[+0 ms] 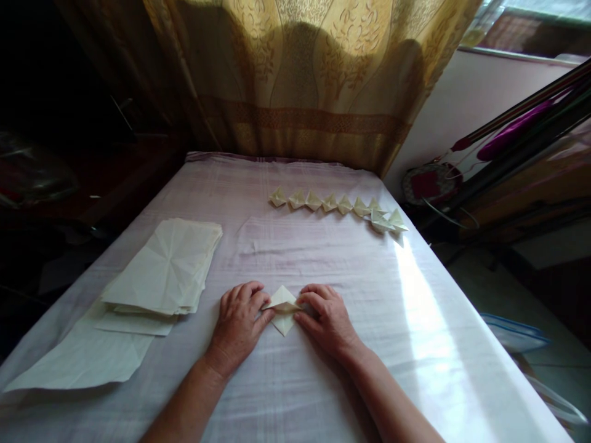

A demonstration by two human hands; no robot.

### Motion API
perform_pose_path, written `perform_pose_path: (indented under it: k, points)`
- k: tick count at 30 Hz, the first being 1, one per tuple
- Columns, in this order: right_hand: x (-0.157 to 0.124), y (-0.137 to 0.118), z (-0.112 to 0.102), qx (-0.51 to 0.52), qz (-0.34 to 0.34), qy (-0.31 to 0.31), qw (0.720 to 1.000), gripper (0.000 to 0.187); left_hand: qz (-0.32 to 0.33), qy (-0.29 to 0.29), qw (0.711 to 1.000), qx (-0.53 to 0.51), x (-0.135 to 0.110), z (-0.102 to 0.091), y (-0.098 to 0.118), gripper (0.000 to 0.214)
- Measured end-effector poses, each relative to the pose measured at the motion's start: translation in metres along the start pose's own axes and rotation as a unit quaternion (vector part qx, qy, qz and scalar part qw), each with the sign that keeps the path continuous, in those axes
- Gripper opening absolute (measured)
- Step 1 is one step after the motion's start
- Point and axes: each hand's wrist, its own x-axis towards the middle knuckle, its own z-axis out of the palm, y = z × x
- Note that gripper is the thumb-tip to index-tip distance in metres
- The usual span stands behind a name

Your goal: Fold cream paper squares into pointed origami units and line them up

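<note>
Cream paper [283, 299], folded into a diamond, front and centre, on or just above the tablecloth [286, 394]. Left hand [239, 319] pinches its left corner, right hand [325, 317] its right. Paper stack [159, 267] at left; folded pieces [345, 205] lined up farther back.

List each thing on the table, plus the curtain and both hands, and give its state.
Left hand: closed on the paper's left corner
Right hand: closed on its right corner
Small paper: folded, diamond-shaped in outline
Row of paper pieces: folded, pointed
Paper stack: piled, top sheet unfolded but creased
Loose sheet: unfolded, partly under the stack
Tablecloth: spread, lightly wrinkled
Curtain: hanging
</note>
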Motion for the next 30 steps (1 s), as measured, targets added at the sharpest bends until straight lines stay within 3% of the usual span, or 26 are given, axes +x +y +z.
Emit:
perform_pose_path:
  k: [7,13,20,26,30]
  points:
    - [-0.004,-0.001,-0.007,-0.043,-0.078,0.005,0.996,0.022,0.056,-0.001,0.998,-0.041,0.0,0.0,0.001,0.031]
    - [0.003,-0.01,0.003,-0.061,-0.109,-0.009,0.992,0.027,0.072,-0.003,0.997,-0.038,0.002,0.0,0.002,0.03]
    - [0.013,-0.014,0.012,-0.025,-0.05,-0.01,0.998,0.008,0.07,-0.005,0.996,-0.047,0.002,0.004,-0.002,0.015]
    - [0.014,-0.019,0.012,0.006,-0.008,-0.015,1.0,0.011,0.013,0.022,0.999,-0.037,0.003,0.009,0.0,0.004]
    - [0.006,-0.013,0.013,-0.003,0.051,0.034,0.998,0.017,-0.021,0.023,0.999,-0.032,0.003,0.011,0.003,0.01]
